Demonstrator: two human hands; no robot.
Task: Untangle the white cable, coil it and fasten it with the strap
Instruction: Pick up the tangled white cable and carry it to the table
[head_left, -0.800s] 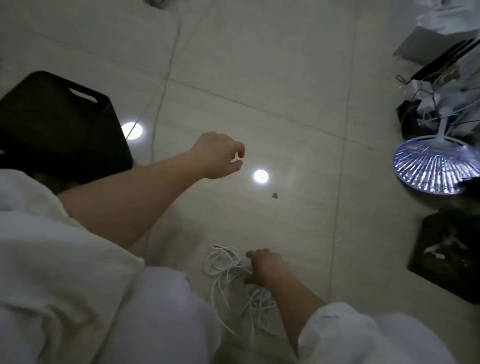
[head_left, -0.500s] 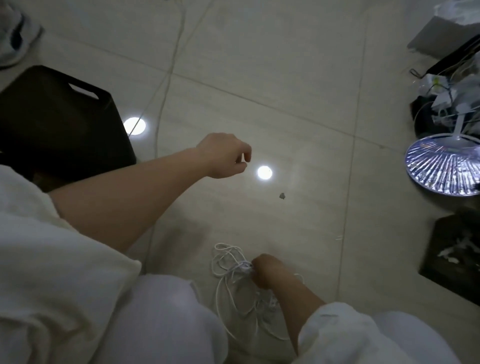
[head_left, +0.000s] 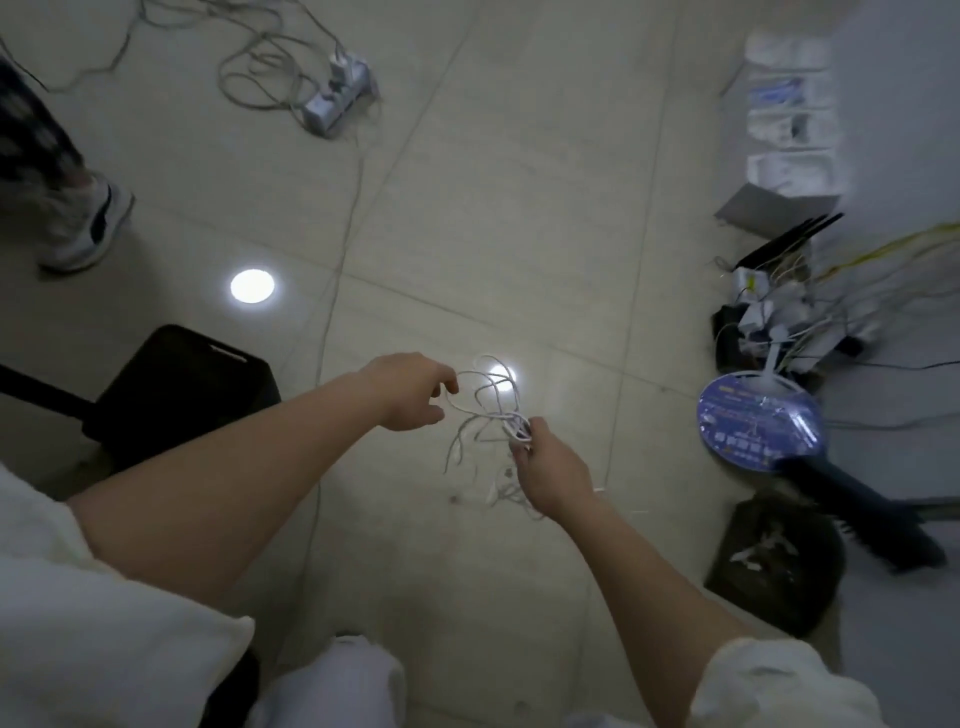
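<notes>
A thin white cable hangs as a loose tangle of loops in the air above the tiled floor, in the middle of the head view. My right hand grips the bunched part of the tangle, and some strands trail down beneath it. My left hand is just left of the loops, thumb and fingers pinched at one loop's edge. I see no strap.
A dark stool stands at left. A white power strip with grey cords lies at the top. At right are a round blue fan, a router with cables and a black bag. Someone's shoe is at far left.
My right hand has lifted the cable off the floor and up to the centre. My left hand has closed in on its loops. The view has tilted up, showing more floor.
</notes>
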